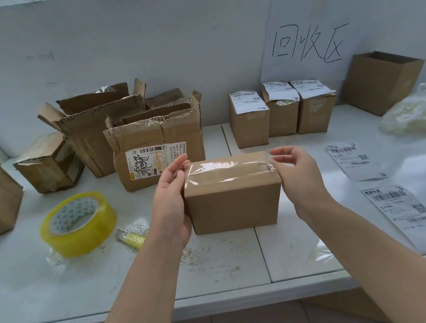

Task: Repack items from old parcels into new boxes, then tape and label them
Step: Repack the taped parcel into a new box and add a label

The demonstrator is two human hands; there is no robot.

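A small brown box (234, 201) stands on the white table (219, 268), near its front edge and between the two hands, with its flaps closed and a strip of clear tape (228, 171) running along the top seam from end to end. The left hand (171, 198) lies flat against the box's left end, palm to the cardboard and fingers straight and pointing up past the top edge. The right hand (296, 175) is at the right end: its thumb tip touches the tape where it folds over the top corner, while the other fingers are loosely bent, spread apart and clear of the box (they hold nothing). To the left of the box a roll of yellow tape (78, 223) lies on its side on the table, and a small crumpled packet (132, 237) sits between the roll and the left wrist. Behind the box an opened old parcel (154, 144) with a scribbled-over label stands among other torn cartons. At the back right three sealed, labelled boxes (282, 111) stand in a row against the wall under a handwritten paper sign (307, 42). Two loose shipping labels (412, 217) lie flat on the table to the right.
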